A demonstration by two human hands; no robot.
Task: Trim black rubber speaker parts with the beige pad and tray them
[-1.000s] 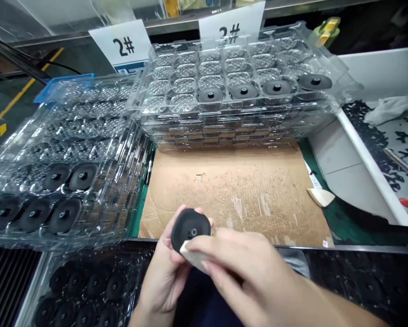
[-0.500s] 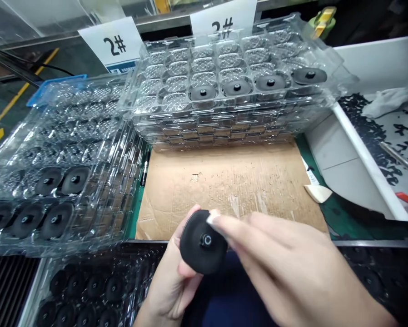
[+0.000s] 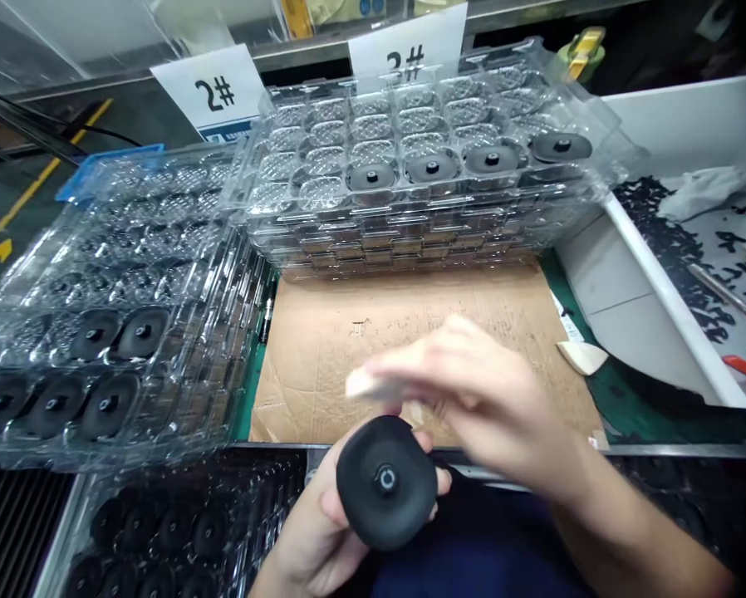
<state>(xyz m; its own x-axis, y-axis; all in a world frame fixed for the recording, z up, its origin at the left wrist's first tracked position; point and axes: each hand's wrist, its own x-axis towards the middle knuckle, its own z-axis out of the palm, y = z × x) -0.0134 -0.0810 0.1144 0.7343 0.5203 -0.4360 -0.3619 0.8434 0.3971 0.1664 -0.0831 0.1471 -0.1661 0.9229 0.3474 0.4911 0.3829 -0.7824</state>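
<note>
A black, rounded-square dished part (image 3: 404,507) with a small hollow hub at its centre faces me, low in the middle of the view. Gripping it from the left and behind is my left hand (image 3: 320,531), thumb at its edge and fingertips showing past the right side. My right hand (image 3: 473,399) hovers just above and to the right of the part, apart from its face. Motion blurs those fingers. Something white shows at the fingertips, too smeared to name. Beneath both hands lies a cardboard sheet (image 3: 323,332).
Stacked clear trays (image 3: 423,203) stand at the back, several black parts in the front row. More clear trays (image 3: 192,332) rise at the left. A white bin (image 3: 665,291) with black scraps borders the right. A pale wedge-shaped piece (image 3: 583,357) lies beside it.
My right hand has lifted off the part's upper rim and moved up and left. My left hand has brought the part slightly down and right, turning its face more toward me.
</note>
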